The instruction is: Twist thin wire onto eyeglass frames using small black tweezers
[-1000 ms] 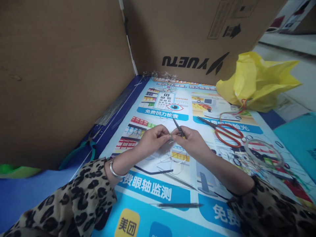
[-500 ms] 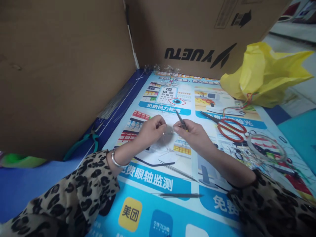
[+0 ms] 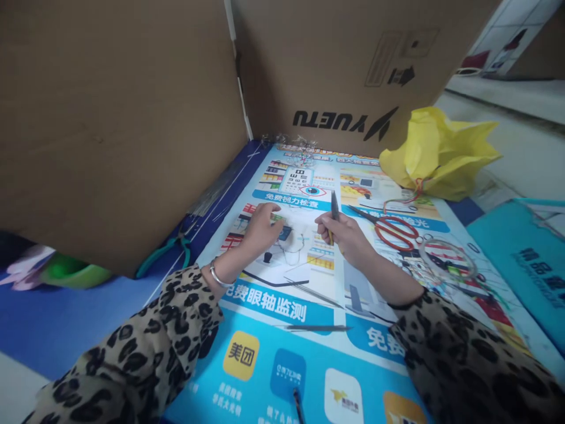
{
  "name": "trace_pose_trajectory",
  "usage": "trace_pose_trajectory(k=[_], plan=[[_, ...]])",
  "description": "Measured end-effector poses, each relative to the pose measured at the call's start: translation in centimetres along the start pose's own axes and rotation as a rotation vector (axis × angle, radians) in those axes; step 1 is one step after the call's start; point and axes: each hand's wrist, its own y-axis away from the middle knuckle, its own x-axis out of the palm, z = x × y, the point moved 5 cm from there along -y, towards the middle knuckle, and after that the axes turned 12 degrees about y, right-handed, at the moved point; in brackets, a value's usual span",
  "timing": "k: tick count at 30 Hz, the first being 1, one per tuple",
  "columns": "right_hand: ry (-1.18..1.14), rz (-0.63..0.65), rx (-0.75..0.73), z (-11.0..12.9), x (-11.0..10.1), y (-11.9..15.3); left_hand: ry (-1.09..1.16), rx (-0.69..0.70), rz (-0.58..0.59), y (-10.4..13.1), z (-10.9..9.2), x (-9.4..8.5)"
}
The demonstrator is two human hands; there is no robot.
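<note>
My left hand (image 3: pixel 263 228) hovers over the printed poster (image 3: pixel 324 303), its thumb and fingers apart with nothing visible between them. Beside its fingertips, a thin bent wire piece (image 3: pixel 293 257) lies on the poster, its fine ends hard to make out. My right hand (image 3: pixel 346 235) is closed round a slim dark pointed tool (image 3: pixel 334 206), tip upward and a yellowish end below the fingers. Just right of that hand lie scissors with red handles (image 3: pixel 396 232). Several thin dark rods (image 3: pixel 315 328) rest on the poster nearer to me.
Cardboard walls (image 3: pixel 132 118) stand left and behind. Teal-handled pliers (image 3: pixel 165 254) lie at the left, by a bundle of thin wires (image 3: pixel 216 191). On the right are a yellow bag (image 3: pixel 435 156), a clear ring-shaped coil (image 3: pixel 445 259) and a turquoise package (image 3: pixel 521 253).
My hands have moved apart, and the left fingers have opened. The wire piece now shows on the poster. The pointed tool stands more upright in my right hand. The camera view has shifted.
</note>
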Motion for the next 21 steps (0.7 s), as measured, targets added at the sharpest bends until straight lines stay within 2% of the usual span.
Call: trace_pose_trajectory(k=[3, 7, 9, 15, 19, 21], plan=[[0.003, 0.017, -0.023, -0.1, -0.1, 0.0, -0.034, 0.090, 0.104, 0.7, -0.9, 0.2], [0.170, 0.008, -0.075, 0.0, 0.0, -0.1, -0.168, 0.231, 0.393, 2.1, -1.7, 1.4], [0.248, -0.016, -0.087, 0.3, 0.3, 0.0, -0.252, 0.252, 0.493, 2.6, -1.8, 1.9], [0.564, -0.089, -0.193, 2.2, 1.8, 1.7, -0.348, 0.245, 0.476, 2.7, -1.9, 2.4], [0.779, -0.135, -0.257, 3.1, 2.4, 3.8, -0.375, 0.341, 0.554, 2.8, -2.5, 2.9], [1.038, -0.110, -0.352, 3.4, 2.9, 5.1, -0.393, 0.361, 0.578, 3.1, -2.7, 3.0]])
